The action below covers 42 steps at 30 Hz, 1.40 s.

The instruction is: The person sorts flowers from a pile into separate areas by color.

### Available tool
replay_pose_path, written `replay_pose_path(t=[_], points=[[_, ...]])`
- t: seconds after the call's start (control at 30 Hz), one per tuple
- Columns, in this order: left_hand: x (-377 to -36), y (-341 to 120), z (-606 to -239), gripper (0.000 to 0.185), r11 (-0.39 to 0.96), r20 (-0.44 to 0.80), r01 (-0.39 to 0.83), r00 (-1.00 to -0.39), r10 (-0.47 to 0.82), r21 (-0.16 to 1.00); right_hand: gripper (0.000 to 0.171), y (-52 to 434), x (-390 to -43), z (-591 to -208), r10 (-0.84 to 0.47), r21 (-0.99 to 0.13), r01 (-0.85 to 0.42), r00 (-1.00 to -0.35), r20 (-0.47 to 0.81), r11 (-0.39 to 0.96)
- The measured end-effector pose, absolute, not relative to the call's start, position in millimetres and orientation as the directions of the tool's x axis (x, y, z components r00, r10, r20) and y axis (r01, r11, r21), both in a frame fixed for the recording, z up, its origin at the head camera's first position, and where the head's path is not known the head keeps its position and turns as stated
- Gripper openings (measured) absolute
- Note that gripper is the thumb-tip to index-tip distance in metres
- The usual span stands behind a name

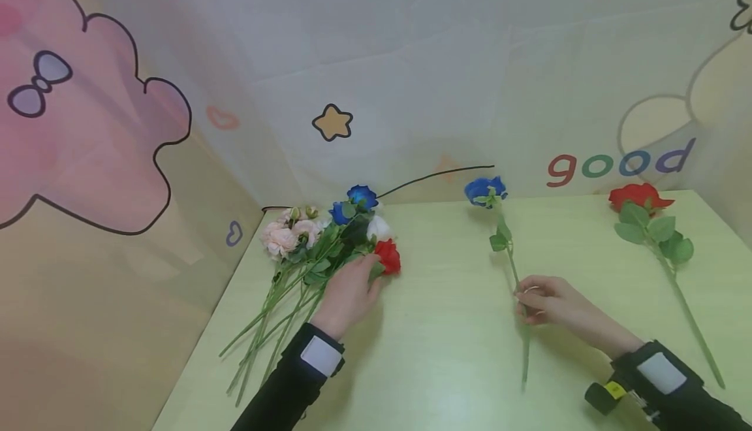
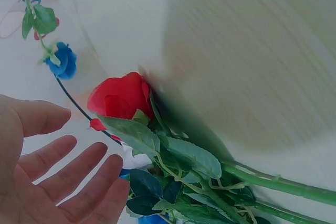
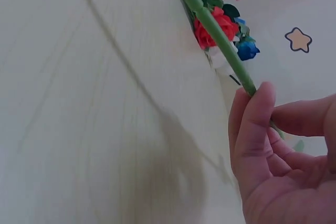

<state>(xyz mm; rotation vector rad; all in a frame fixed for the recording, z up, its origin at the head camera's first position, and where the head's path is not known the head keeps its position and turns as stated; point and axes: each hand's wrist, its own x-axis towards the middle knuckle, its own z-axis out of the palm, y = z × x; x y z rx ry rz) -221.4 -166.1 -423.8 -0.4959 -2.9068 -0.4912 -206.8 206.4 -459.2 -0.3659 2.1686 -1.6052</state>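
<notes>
Blue rose stem pinched mid-table, bouquet near left edge

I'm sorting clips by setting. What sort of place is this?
Probably a staged tabletop set, not a shop: a pale green table hemmed by a cartoon-printed cloth backdrop, with loose roses. The right hand pinches a blue rose; the left hand rests on a bunch.

Two bare hands, black long sleeves, a white rectangular patch at each cuff, a small black-and-yellow device strapped by the right wrist
</notes>
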Motion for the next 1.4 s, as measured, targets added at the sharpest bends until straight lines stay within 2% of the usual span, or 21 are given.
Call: replay_pose_path(t=[0.47, 0.87, 1.07, 1.4], points=[[-219, -172, -423, 0.036, 0.894, 0.219, 0.347, -0.931, 0.292, 0.283, 0.036, 267, -219, -462, -0.339, -0.868, 0.031, -0.913, -0.226, 0.496], [-220, -172, -424, 0.029, 0.897, 0.233, 0.355, -0.926, 0.298, 0.264, 0.038, 278, -226, -457, -0.237, -0.646, -0.026, -0.941, -0.242, 0.763], [-220, -172, -424, 0.027, 0.895, 0.243, 0.362, -0.922, 0.302, 0.261, 0.039, 278, -229, -453, -0.235, -0.587, -0.069, -0.949, -0.211, 0.807], [-221, -174, -425, 0.026, 0.897, 0.247, 0.363, -0.921, 0.302, 0.254, 0.042, 269, -233, -456, -0.2, -0.55, -0.06, -0.96, -0.197, 0.833]])
